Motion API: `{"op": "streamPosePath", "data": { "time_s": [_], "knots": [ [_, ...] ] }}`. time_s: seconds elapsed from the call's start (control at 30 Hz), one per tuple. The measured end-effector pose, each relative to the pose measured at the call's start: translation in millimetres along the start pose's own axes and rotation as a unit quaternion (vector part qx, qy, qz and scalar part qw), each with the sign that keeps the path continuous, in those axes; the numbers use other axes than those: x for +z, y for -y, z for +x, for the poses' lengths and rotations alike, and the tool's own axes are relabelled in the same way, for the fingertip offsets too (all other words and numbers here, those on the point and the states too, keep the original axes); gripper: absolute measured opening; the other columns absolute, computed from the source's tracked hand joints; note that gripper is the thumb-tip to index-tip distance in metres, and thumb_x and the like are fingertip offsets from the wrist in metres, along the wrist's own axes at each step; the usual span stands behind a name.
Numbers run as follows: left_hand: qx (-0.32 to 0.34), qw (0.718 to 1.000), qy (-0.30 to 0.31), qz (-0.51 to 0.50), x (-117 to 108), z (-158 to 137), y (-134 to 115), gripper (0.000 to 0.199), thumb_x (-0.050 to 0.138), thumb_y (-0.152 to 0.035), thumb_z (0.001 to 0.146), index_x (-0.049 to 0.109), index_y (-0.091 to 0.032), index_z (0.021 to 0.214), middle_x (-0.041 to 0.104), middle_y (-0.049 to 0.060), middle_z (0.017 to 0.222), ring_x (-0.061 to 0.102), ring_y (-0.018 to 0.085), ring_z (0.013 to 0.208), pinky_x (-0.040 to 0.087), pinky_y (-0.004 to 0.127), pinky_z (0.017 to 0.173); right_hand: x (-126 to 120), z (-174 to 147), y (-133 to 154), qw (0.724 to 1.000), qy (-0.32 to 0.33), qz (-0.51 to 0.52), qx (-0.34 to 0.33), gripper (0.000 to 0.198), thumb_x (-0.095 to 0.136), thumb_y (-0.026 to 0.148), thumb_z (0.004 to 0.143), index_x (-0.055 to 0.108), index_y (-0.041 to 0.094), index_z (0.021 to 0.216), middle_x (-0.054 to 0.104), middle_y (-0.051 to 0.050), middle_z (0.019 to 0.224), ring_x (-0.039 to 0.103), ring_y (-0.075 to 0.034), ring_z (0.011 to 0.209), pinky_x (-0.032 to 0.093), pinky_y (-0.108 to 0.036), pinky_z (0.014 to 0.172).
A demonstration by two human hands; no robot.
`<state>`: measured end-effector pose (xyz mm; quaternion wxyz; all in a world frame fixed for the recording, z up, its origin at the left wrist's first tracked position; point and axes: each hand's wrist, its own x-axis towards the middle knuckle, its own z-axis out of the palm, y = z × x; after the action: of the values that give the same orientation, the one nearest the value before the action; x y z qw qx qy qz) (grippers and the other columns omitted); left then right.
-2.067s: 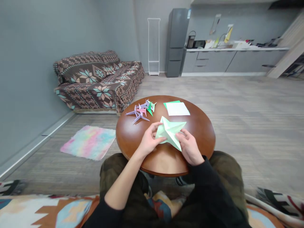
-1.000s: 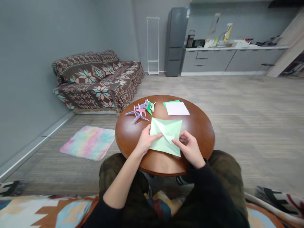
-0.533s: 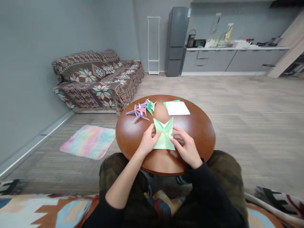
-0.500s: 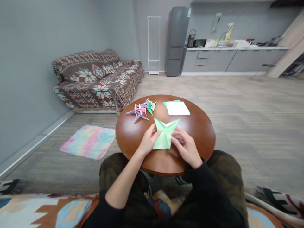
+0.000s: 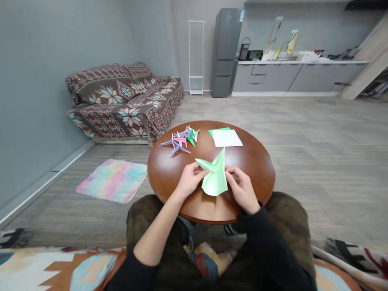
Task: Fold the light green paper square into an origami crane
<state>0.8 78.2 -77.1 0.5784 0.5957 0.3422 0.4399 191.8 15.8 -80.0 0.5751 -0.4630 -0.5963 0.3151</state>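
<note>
A creased sheet of light green origami paper [image 5: 216, 178] is held up over the near part of the round brown table [image 5: 251, 169]. My left hand [image 5: 192, 178] pinches its left side between thumb and fingers. On the other side, my right hand [image 5: 241, 186] grips the right edge with its fingertips. One corner of the paper points upward and another points left, while the lower part bows outward. Farther back at the left lies a cluster of folded paper cranes [image 5: 178, 141] in purple, pink and green.
White and green paper sheets [image 5: 227, 138] are stacked at the back right of the table. Beyond it are a patterned sofa [image 5: 127, 105], a grey fridge [image 5: 226, 52] and a kitchen counter [image 5: 273, 76]. A pastel rug [image 5: 112, 180] lies on the floor at left.
The light green paper has been lifted and tilted, its right corner now pointing up. My right hand has closed on its right edge; my left hand has shifted slightly right.
</note>
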Motion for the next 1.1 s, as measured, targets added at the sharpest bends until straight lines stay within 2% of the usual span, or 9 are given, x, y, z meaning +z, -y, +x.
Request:
{"op": "streamPosePath", "data": {
  "time_s": [0.07, 0.17, 0.33, 0.47, 0.6, 0.73, 0.87, 1.0, 1.1],
  "knots": [
    [0.017, 1.0, -0.008, 0.014, -1, 0, 1, 0.036, 0.076, -0.037, 0.08, 0.072, -0.013, 0.107, 0.077, 0.012, 0.105, 0.073, 0.029, 0.093, 0.057, 0.042, 0.089, -3, 1, 0, 1.0, -0.013, 0.007, 0.019, 0.028, 0.053, 0.046, 0.098, 0.064, 0.021, 0.09, 0.069, -0.005, 0.087, 0.063, -0.02, 0.078, 0.056, -0.033, 0.071],
    [0.019, 0.999, 0.004, 0.028, 0, -1, -1, 0.036, 0.073, -0.038, 0.083, 0.072, -0.014, 0.109, 0.077, 0.011, 0.102, 0.074, 0.027, 0.088, 0.058, 0.038, 0.082, -4, 2, 1, 0.997, -0.006, 0.054, 0.059, 0.026, 0.063, 0.047, 0.092, 0.061, 0.021, 0.092, 0.066, 0.0, 0.071, 0.059, -0.016, 0.062, 0.052, -0.028, 0.057],
    [0.024, 0.999, 0.025, 0.038, 1, -2, -4, 0.03, 0.072, -0.038, 0.084, 0.072, -0.015, 0.103, 0.076, 0.01, 0.1, 0.072, 0.025, 0.088, 0.057, 0.036, 0.082, -1, 2, -1, 0.991, 0.015, 0.092, 0.098, 0.03, 0.073, 0.045, 0.085, 0.059, 0.021, 0.094, 0.065, 0.001, 0.067, 0.06, -0.015, 0.055, 0.051, -0.027, 0.053],
    [0.02, 0.999, 0.029, 0.027, 2, -2, -5, 0.028, 0.073, -0.037, 0.083, 0.07, -0.015, 0.1, 0.076, 0.009, 0.099, 0.072, 0.024, 0.088, 0.057, 0.034, 0.079, 1, 2, -5, 0.989, -0.003, 0.095, 0.111, 0.036, 0.076, 0.043, 0.082, 0.051, 0.023, 0.098, 0.07, -0.001, 0.074, 0.067, -0.018, 0.06, 0.053, -0.028, 0.054],
    [0.001, 1.0, -0.017, 0.008, 0, 0, -1, 0.03, 0.073, -0.037, 0.082, 0.062, -0.017, 0.1, 0.075, 0.008, 0.095, 0.073, 0.022, 0.081, 0.057, 0.03, 0.067, -1, 1, -10, 0.994, -0.049, 0.057, 0.082, 0.036, 0.078, 0.039, 0.08, 0.045, 0.026, 0.09, 0.07, -0.001, 0.083, 0.072, -0.021, 0.071, 0.057, -0.031, 0.062],
    [0.003, 0.998, -0.061, 0.011, -3, 4, 2, 0.034, 0.073, -0.034, 0.081, 0.053, -0.019, 0.103, 0.074, 0.005, 0.087, 0.073, 0.021, 0.078, 0.056, 0.03, 0.067, -6, -2, -9, 0.999, -0.001, -0.016, 0.031, 0.012, 0.062, 0.036, 0.092, 0.061, 0.024, 0.091, 0.073, -0.006, 0.1, 0.072, -0.024, 0.086, 0.058, -0.037, 0.074],
    [-0.007, 0.996, -0.092, -0.013, -3, 4, 3, 0.046, 0.073, -0.033, 0.079, 0.044, -0.022, 0.113, 0.072, 0.002, 0.083, 0.073, 0.021, 0.075, 0.056, 0.03, 0.065, -8, -4, 0, 0.997, 0.071, -0.014, -0.001, 0.019, 0.06, 0.027, 0.092, 0.066, 0.024, 0.111, 0.068, -0.008, 0.126, 0.068, -0.026, 0.111, 0.054, -0.041, 0.095],
    [0.011, 0.995, -0.09, -0.035, -3, 3, 1, 0.059, 0.071, -0.032, 0.081, 0.036, -0.025, 0.127, 0.072, 0.001, 0.088, 0.073, 0.019, 0.074, 0.055, 0.029, 0.066, -8, -6, 8, 0.992, 0.118, 0.004, 0.036, 0.042, 0.072, 0.023, 0.084, 0.059, 0.025, 0.124, 0.07, -0.006, 0.119, 0.069, -0.025, 0.105, 0.058, -0.036, 0.086],
    [0.035, 0.997, -0.073, -0.017, -3, 2, 0, 0.045, 0.069, -0.03, 0.083, 0.047, -0.023, 0.122, 0.072, 0.003, 0.092, 0.072, 0.018, 0.078, 0.056, 0.028, 0.071, -7, -6, 6, 0.994, 0.095, 0.013, 0.044, 0.038, 0.073, 0.029, 0.084, 0.061, 0.024, 0.12, 0.072, -0.007, 0.114, 0.07, -0.025, 0.101, 0.059, -0.038, 0.086]
  ]
}}
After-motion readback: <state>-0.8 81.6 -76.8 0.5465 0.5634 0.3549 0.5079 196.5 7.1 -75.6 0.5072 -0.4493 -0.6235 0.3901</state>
